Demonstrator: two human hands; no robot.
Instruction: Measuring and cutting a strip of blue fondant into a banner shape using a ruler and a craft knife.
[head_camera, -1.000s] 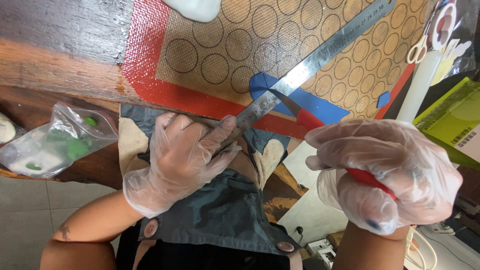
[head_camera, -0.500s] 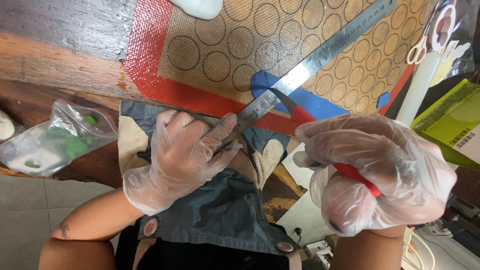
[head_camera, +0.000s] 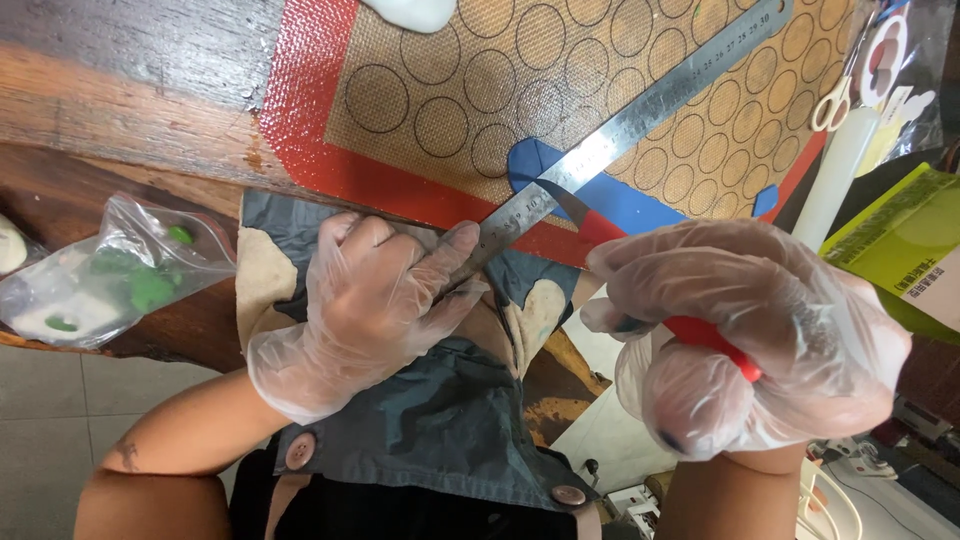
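The steel ruler (head_camera: 640, 130) lies slantwise across the baking mat (head_camera: 450, 90), its near end hanging over the edge of the wooden desk (head_camera: 130, 90) toward the person's lap. The left hand (head_camera: 370, 310), in a thin clear glove, pins that near end: its fingers (head_camera: 450, 250) are curled closed around the ruler's tip, thumb pressed along the metal. The right hand (head_camera: 750, 340), also gloved, is clenched around the red handle of a knife (head_camera: 640, 280), whose short blade points up to the ruler's edge where it crosses a blue sheet (head_camera: 620, 200) lying on the mat. Compared with the frame a second ago, the right hand has drawn slightly nearer the ruler and rolled over, so more of the red handle shows below the fist; the left hand and the ruler have stayed put.

Below the hands, a dark grey apron (head_camera: 440, 420) with two buttons covers the lap. To the left, a clear plastic bag (head_camera: 100, 280) holding green and white lumps rests at the desk's edge. At upper right lie scissors (head_camera: 860, 70) with white and red handles, a white rolling pin (head_camera: 840, 180) and a yellow-green box (head_camera: 910, 250).
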